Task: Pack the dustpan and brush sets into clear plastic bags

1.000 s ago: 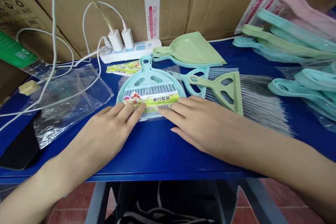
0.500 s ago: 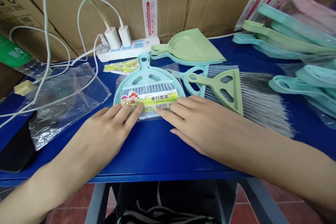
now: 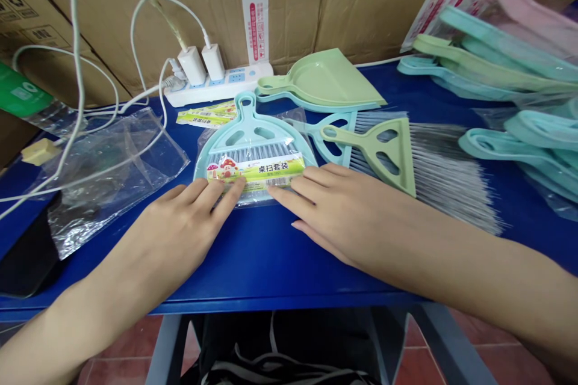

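My left hand (image 3: 180, 222) lies flat with its fingertips on the lower left of a clear plastic bag (image 3: 235, 198). The bag holds a teal dustpan (image 3: 253, 132) with a grey-bristled brush and a printed yellow-green label (image 3: 255, 172). My right hand (image 3: 325, 210) rests beside it, its fingertips on the bag's lower right edge. Neither hand grips anything. To the right lie a teal hand brush (image 3: 332, 138) and a green hand brush (image 3: 388, 153), and behind them a green dustpan (image 3: 325, 78).
The items lie on a blue table (image 3: 271, 258). Behind stand a white power strip (image 3: 217, 87) with plugged-in chargers and cardboard boxes. A loose clear bag (image 3: 117, 174) and white cables lie left, spare labels (image 3: 208, 113) behind. Stacked pastel dustpans (image 3: 497, 66) crowd the right.
The whole view has drifted slightly, so the table items sit a little further left in the picture. My hands remain on the bag, and nothing has been picked up or let go.
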